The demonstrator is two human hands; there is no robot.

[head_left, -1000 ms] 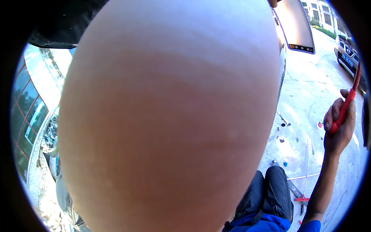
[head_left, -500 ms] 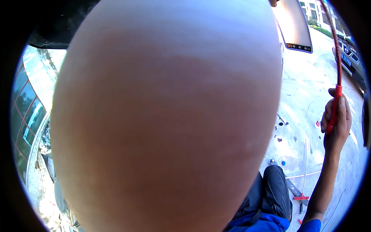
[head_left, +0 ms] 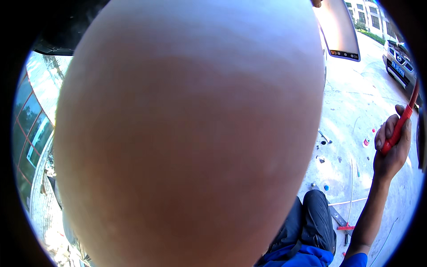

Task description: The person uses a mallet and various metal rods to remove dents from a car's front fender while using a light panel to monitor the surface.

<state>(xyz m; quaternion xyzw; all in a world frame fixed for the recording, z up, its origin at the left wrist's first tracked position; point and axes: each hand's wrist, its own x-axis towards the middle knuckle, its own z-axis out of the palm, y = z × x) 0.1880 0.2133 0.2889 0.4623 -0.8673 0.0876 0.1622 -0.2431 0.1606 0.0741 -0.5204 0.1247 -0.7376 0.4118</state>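
At the right, my right hand [head_left: 394, 158] is closed round the red handle of a long rod [head_left: 398, 130], which slants up and out past the right rim. A very large blurred shape, apparently my raised left arm [head_left: 191, 133] close to the camera, covers the middle of the view. At the top edge a small bit of a hand, perhaps my left hand [head_left: 317, 3], shows beside a bright lit panel [head_left: 340, 31] with a row of controls along its bottom. Its fingers are mostly cut off, so its grip cannot be made out.
On the pale ground lie a red T-shaped tool [head_left: 346, 228], a metal bar [head_left: 336, 216], a blue cap [head_left: 326, 188] and a small red-and-white bottle [head_left: 366, 142]. A parked car [head_left: 399, 64] stands at far right. Glass panes [head_left: 30, 120] line the left; a dark panel [head_left: 66, 31] hangs upper left.
My right hand has tilted to the right, swinging the rod from nearly upright outward to the right rim. The blurred shape has spread slightly left. The lit panel stays in place.
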